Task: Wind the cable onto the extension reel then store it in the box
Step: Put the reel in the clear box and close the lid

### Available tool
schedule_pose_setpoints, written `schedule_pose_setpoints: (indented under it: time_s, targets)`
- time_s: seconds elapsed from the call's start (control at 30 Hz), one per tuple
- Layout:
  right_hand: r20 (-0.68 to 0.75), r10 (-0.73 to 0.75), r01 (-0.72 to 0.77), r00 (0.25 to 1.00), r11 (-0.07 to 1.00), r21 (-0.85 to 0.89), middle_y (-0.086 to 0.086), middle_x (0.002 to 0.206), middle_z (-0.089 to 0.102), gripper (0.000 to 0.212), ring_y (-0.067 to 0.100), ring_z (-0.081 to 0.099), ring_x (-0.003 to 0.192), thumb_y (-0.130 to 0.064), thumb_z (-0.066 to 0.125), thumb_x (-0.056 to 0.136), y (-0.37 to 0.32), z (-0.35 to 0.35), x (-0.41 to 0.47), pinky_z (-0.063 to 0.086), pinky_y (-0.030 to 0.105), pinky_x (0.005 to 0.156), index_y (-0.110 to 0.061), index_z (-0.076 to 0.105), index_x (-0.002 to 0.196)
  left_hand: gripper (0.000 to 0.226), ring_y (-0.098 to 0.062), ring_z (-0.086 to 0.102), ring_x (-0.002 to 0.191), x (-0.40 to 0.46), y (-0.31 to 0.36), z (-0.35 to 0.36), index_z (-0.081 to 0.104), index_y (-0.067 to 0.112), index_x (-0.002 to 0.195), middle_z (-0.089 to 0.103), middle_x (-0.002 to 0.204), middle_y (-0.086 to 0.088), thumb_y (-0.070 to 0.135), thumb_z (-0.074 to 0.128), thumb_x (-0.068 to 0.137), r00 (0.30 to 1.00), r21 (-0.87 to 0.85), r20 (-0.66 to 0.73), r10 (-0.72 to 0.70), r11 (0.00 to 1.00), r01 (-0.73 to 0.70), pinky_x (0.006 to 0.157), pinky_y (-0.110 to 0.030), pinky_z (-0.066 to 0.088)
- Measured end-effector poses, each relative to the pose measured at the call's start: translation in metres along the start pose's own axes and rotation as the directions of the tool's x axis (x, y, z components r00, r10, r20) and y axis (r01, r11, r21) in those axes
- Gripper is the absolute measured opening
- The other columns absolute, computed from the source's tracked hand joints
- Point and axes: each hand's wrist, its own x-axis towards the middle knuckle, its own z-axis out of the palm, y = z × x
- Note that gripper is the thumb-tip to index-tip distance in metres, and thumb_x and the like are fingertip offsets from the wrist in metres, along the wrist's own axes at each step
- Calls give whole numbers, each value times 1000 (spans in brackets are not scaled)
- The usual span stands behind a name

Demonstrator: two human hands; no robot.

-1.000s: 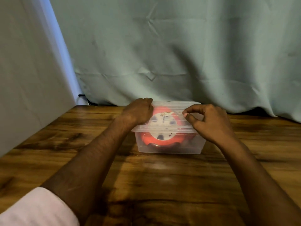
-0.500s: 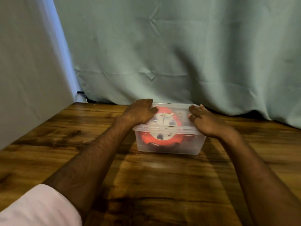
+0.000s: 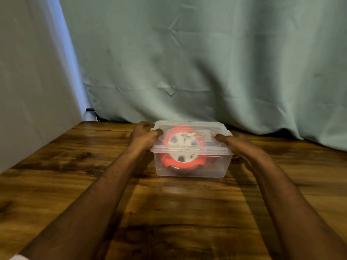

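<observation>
A clear plastic box (image 3: 216,168) stands on the wooden table near its far edge, with a clear lid (image 3: 189,149) on top. Inside lies the orange extension reel (image 3: 166,160) with a white round face; a dark loop of cable shows at its bottom. My left hand (image 3: 144,136) grips the box's left side, thumb on the lid. My right hand (image 3: 235,145) grips the right side, thumb on the lid's edge. Both sets of fingers wrap around the box sides and are partly hidden.
The wooden table (image 3: 169,212) stretches toward me. A pale green curtain (image 3: 206,62) hangs right behind the box. A light wall panel (image 3: 33,81) bounds the left side. A small dark object (image 3: 91,109) sits at the back left corner.
Both hands have slid from the top of the lid down to the sides of the box. The view has shifted, and the box now appears a little further right.
</observation>
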Motion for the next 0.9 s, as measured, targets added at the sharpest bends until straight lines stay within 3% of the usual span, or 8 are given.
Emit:
schedule_pose_setpoints:
  time_s: [0.07,0.13,0.23,0.37,0.47,0.63,0.8,0.9]
  targets:
    - [-12,37,-36,999,998,43,14,137,63,71,35,64,114,-47,79,89,0,0,1,56,48,96,-8,52,143,56,-24,70,92,-2,4,0,56,16,140,67,129,-9,27,74,88,999,-10,41,-22,1000,22,72,-34,62]
    - [-106,-13,18,994,999,41,14,128,68,74,32,67,104,-47,87,80,2,3,4,56,42,82,-5,59,134,48,-15,65,74,-6,8,2,56,11,141,66,117,-5,25,66,95,994,-2,104,-46,999,47,48,-22,53]
    - [-296,-125,87,947,987,-137,13,110,74,56,33,70,95,-52,86,79,3,6,4,55,39,74,-8,71,109,47,-13,60,69,-9,7,5,49,10,146,62,115,-6,25,57,102,987,45,150,-61,997,55,31,-14,41]
    - [-463,-272,38,844,890,-454,17,112,74,36,39,67,104,-41,75,93,-3,7,-9,43,36,77,-8,72,106,38,-15,62,72,-8,7,6,49,15,140,65,105,-1,28,51,104,981,64,179,-77,996,67,35,-18,45]
    - [-466,-321,44,824,857,-513,18,115,73,33,41,66,108,-37,75,93,-9,8,-9,49,40,82,-7,72,107,27,-15,62,68,-12,8,4,56,15,127,64,85,1,30,48,105,970,83,212,-117,991,102,34,-16,42]
    - [-442,-215,5,871,904,-428,15,114,73,38,38,67,106,-44,74,93,-8,7,0,51,41,87,-10,72,110,34,-15,59,66,-15,18,-2,60,11,122,62,83,-1,38,45,107,956,218,240,-167,969,114,34,-16,42]
    - [-495,-205,106,844,969,-221,3,81,71,25,30,69,84,-36,82,84,-3,9,-3,59,45,83,-21,67,73,36,-18,57,60,-12,20,-2,57,13,102,63,79,-5,45,42,107,959,321,239,-152,945,70,47,-23,45]
    - [-524,-221,133,822,971,-201,-1,75,66,29,26,65,78,-35,83,85,-2,11,-9,58,42,78,-23,63,68,37,-21,61,67,-6,12,0,61,12,102,69,85,-7,46,47,104,950,239,225,-215,958,160,57,-27,47]
